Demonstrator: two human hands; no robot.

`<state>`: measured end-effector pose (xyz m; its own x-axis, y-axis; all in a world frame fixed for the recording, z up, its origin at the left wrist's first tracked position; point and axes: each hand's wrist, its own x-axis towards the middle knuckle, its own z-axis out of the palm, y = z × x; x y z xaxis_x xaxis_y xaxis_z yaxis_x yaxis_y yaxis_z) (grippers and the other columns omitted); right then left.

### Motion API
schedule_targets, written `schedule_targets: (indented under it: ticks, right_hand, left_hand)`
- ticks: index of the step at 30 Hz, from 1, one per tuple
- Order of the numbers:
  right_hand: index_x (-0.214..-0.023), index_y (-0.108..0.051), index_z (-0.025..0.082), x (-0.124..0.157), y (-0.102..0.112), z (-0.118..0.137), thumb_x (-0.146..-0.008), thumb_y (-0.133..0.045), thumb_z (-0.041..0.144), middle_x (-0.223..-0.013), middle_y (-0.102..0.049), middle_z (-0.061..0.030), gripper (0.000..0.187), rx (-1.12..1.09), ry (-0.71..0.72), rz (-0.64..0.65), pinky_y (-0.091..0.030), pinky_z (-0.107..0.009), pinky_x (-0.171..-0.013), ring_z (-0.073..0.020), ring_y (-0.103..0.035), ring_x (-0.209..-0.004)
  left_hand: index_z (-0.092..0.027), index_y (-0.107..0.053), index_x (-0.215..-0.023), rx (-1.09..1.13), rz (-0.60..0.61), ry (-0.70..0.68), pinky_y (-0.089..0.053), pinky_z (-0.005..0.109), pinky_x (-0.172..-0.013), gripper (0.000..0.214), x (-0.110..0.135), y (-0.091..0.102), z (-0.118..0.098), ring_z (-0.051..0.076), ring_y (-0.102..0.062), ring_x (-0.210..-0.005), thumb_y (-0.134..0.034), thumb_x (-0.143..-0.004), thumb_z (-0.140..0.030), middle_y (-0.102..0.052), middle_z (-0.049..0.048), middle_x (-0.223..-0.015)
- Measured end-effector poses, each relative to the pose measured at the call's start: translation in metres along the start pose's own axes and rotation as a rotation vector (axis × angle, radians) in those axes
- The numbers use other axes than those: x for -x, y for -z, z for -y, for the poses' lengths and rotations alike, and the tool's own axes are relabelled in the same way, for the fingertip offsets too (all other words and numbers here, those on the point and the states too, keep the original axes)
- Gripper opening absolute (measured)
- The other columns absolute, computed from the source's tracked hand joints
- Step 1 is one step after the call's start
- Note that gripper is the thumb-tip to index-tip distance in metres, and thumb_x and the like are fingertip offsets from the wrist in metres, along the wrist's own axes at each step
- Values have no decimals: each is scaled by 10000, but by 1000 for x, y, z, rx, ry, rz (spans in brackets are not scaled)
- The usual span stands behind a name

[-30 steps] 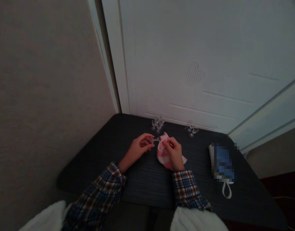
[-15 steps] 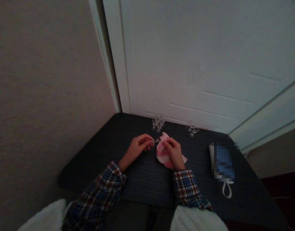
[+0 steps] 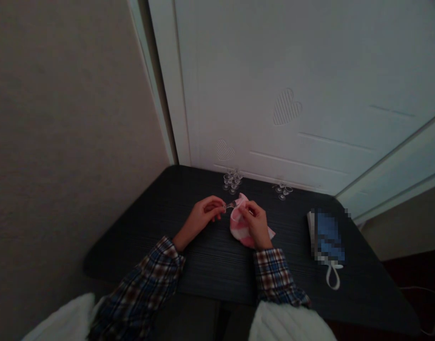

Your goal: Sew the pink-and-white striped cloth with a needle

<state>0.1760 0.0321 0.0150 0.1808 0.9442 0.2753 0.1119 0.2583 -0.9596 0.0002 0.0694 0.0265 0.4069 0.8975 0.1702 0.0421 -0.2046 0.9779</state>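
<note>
A tiny clear stemmed glass (image 3: 231,205) lies sideways between my two hands, its foot end pinched by the fingertips of my left hand (image 3: 207,211). Its bowl end meets the edge of a pink and white cloth (image 3: 241,233). My right hand (image 3: 255,220) is closed on that cloth, which drapes below the fingers toward the table. Whether the right fingertips also touch the glass cannot be made out.
Several small stemmed glasses (image 3: 232,180) stand at the back of the dark table (image 3: 199,265), with another small group (image 3: 283,190) to their right. A blurred blue item (image 3: 329,237) with a white loop lies at the right. A white panel (image 3: 239,94) rises behind.
My hands stay nearly in place, with the glass still between them and the cloth. The whole view has shifted very slightly.
</note>
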Motion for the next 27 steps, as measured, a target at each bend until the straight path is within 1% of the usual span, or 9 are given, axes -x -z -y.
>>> schedule_targets:
  ticks: [4,8,11,14,17,19,27]
  right_hand:
    - [-723,-593,165,0,0,2,-770,-549,346,-729,-536,-7,192,48,31,-8,-375,-238,-633,-132,-481,-695]
    - [-717,-590,169,1,0,3,-770,-550,345,-721,-517,0,188,64,40,-9,-370,-235,-625,-126,-474,-684]
    - [-728,-587,174,1,-1,2,-774,-548,347,-742,-519,-1,183,96,54,-10,-371,-238,-641,-128,-482,-706]
    - [-722,-579,176,1,-1,2,-780,-544,352,-749,-516,-2,188,123,67,-20,-369,-239,-640,-128,-481,-709]
    - [-718,-575,177,0,-2,1,-782,-543,356,-740,-506,1,193,136,70,-41,-367,-241,-638,-127,-476,-705]
    - [-728,-582,178,1,-2,2,-783,-542,356,-744,-503,1,190,133,74,-45,-366,-242,-639,-126,-475,-706]
    - [-790,-646,193,2,-2,9,-781,-546,361,-761,-524,-12,196,92,95,-13,-376,-247,-631,-133,-483,-712]
  left_hand:
    - [-142,-576,-857,-23,3,-12,-409,209,-495,219,-1,2,2,109,-539,-575,-559,-753,-334,-613,29,-736]
    - [-141,-584,-857,-27,7,-23,-404,208,-493,220,-2,3,4,108,-532,-572,-551,-764,-338,-612,31,-735]
    - [-144,-585,-888,-29,-17,-35,-402,206,-489,244,-2,3,4,106,-532,-574,-512,-791,-356,-607,34,-753]
    - [-150,-573,-961,-18,-34,-27,-400,202,-477,295,-2,1,2,106,-536,-580,-473,-809,-382,-606,45,-798]
    - [-158,-552,-1016,-15,-16,-2,-394,197,-461,343,-1,-1,1,109,-544,-586,-537,-762,-387,-604,56,-856]
    - [-161,-547,-1014,-27,-18,8,-393,194,-459,359,-1,-2,1,107,-544,-583,-576,-732,-381,-599,55,-867]
    - [-151,-555,-996,-27,-39,-2,-415,212,-487,328,0,-1,1,115,-543,-582,-552,-751,-369,-615,52,-813]
